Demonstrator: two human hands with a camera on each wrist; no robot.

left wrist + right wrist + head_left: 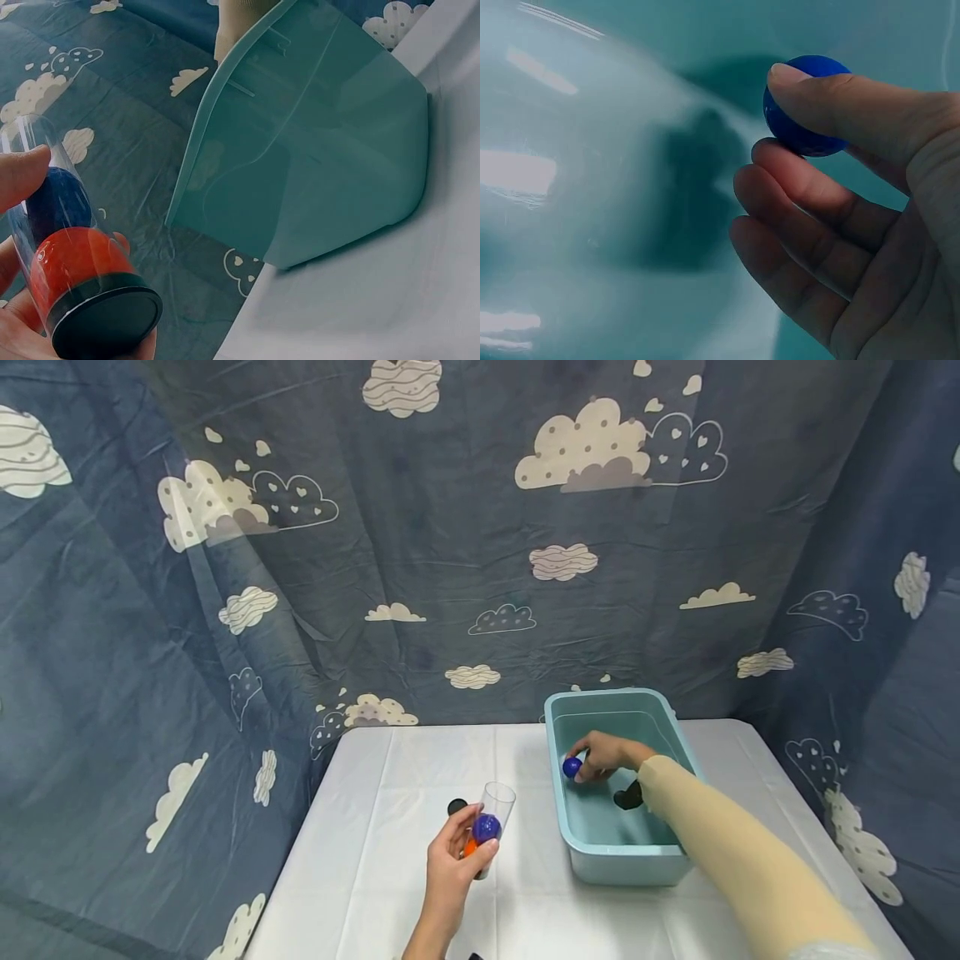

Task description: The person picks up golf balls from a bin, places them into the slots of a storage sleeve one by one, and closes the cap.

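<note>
My left hand (455, 864) grips a clear plastic tube (498, 795) above the table, its upper end tilted to the right. Inside it a blue ball (487, 827) sits on top of an orange ball (75, 262). A black cap (109, 319) closes the tube's lower end. Over at the teal bin (626, 858), my right hand (604, 755) reaches inside and pinches another blue ball (810, 105) between thumb and index finger. The other fingers of that hand are loosely bent.
A black disc (457, 806) shows just behind my left hand. The bin stands on the white-covered table (390, 843) at the right. Dark cloud-print cloth (450, 635) hangs behind and along both sides.
</note>
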